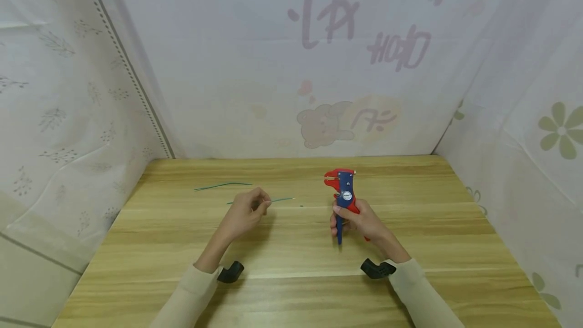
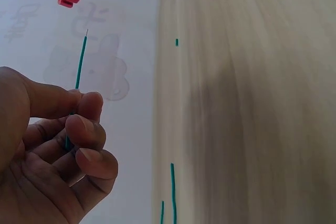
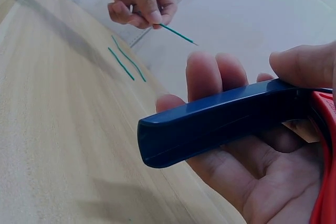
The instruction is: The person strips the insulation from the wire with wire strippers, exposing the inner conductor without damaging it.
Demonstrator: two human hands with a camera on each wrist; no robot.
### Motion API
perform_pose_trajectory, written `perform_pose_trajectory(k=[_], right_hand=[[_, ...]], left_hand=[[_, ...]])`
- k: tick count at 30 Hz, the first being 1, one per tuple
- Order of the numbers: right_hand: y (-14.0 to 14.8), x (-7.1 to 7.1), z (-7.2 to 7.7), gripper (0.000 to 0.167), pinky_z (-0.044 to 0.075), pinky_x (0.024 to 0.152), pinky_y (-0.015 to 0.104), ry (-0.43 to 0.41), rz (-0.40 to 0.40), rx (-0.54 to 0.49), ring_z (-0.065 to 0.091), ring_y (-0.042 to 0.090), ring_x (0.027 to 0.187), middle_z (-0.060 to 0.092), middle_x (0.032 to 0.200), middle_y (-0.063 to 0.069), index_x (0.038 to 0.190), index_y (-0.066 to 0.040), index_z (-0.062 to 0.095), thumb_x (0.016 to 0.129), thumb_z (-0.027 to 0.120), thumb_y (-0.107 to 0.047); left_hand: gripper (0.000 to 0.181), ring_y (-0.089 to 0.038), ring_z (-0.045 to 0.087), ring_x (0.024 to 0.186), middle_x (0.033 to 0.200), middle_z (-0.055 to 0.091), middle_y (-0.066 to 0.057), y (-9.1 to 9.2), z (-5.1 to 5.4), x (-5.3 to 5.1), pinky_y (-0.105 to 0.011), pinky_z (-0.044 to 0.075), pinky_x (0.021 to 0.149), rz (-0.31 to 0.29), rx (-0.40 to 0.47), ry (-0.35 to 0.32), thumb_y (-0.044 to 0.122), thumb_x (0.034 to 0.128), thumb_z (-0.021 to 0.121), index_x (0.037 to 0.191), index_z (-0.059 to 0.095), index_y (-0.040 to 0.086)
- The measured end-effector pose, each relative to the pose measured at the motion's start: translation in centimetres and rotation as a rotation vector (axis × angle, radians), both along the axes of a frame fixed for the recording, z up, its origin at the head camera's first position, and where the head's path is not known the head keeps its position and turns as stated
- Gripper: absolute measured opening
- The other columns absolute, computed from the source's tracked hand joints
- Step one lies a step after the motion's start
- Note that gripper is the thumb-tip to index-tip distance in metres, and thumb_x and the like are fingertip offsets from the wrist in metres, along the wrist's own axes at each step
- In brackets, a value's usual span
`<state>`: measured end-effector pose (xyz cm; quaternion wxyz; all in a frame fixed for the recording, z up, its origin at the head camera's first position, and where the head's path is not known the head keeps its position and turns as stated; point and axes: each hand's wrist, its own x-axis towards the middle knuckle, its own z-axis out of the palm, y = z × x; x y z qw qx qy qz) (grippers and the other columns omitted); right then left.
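Observation:
Between thumb and index finger, my left hand [image 1: 246, 210] pinches a thin green wire [image 2: 81, 65]. A short bare metal tip shows at the wire's far end, pointing toward the right. My right hand [image 1: 362, 220] holds a red and blue wire stripper [image 1: 344, 182] upright, its jaws at the top and facing left. The thumb lies on the blue handle [image 3: 220, 114], with the other fingers behind it. The jaws stand apart from the wire, and nothing shows between them.
Loose green wires [image 1: 223, 185] lie on the wooden table [image 1: 291, 292] at the left. A tiny green piece [image 1: 301, 206] rests between my hands. Patterned cloth [image 1: 227, 65] hangs behind the table and on both sides.

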<state>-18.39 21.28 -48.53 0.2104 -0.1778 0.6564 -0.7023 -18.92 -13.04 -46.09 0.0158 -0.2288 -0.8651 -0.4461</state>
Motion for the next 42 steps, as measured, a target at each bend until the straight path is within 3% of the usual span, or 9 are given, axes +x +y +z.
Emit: perform_pose_trajectory(k=[12,18,25,35,42], right_hand=[[0.4,-0.1,0.3,0.037,0.064,0.078,0.043,0.019,-0.025,-0.022,0.075,0.021,0.076,0.072,0.087,0.005,0.122,0.012,0.043,0.108,0.055,-0.021],[0.9,-0.2,0.2,0.026,0.064,0.079,0.044,0.024,-0.037,-0.026,0.076,0.022,0.076,0.072,0.087,0.006,0.120,0.000,0.050,0.107,0.056,-0.022],[1.4,-0.5,-0.2,0.025,0.063,0.081,0.044,0.014,-0.060,-0.003,0.076,0.021,0.077,0.072,0.088,0.005,0.120,-0.003,0.053,0.108,0.055,-0.024],[1.9,-0.7,-0.2,0.033,0.064,0.079,0.045,0.030,-0.057,-0.006,0.076,0.022,0.077,0.072,0.088,0.004,0.125,0.003,0.047,0.108,0.055,-0.024],[2.4,-1.0,-0.5,0.023,0.063,0.080,0.045,0.046,-0.059,-0.013,0.076,0.023,0.078,0.072,0.089,0.004,0.122,-0.002,0.051,0.109,0.052,-0.021]], left_hand=[[0.012,-0.010,0.052,0.061,0.080,0.069,-0.014,-1.4,-1.0,0.3,-0.021,0.041,0.053,0.071,-0.009,-0.086,0.009,0.1031,0.061,0.104,0.067,-0.001],[0.012,-0.012,0.054,0.064,0.082,0.069,-0.013,-2.1,-1.5,0.3,-0.022,0.044,0.054,0.103,-0.023,-0.109,0.010,0.1033,0.061,0.103,0.067,0.001],[0.011,-0.012,0.056,0.065,0.084,0.070,-0.013,-3.0,-1.8,0.3,-0.022,0.045,0.054,0.132,-0.041,-0.092,0.010,0.1024,0.062,0.103,0.069,0.001],[0.010,-0.010,0.058,0.070,0.083,0.071,-0.009,-4.5,-2.2,0.5,-0.022,0.046,0.061,0.173,-0.087,-0.067,0.012,0.1004,0.065,0.100,0.072,0.003],[0.009,-0.012,0.058,0.074,0.085,0.071,-0.006,-5.4,-2.3,0.6,-0.022,0.046,0.064,0.192,-0.110,-0.073,0.011,0.0996,0.066,0.098,0.073,0.004]])
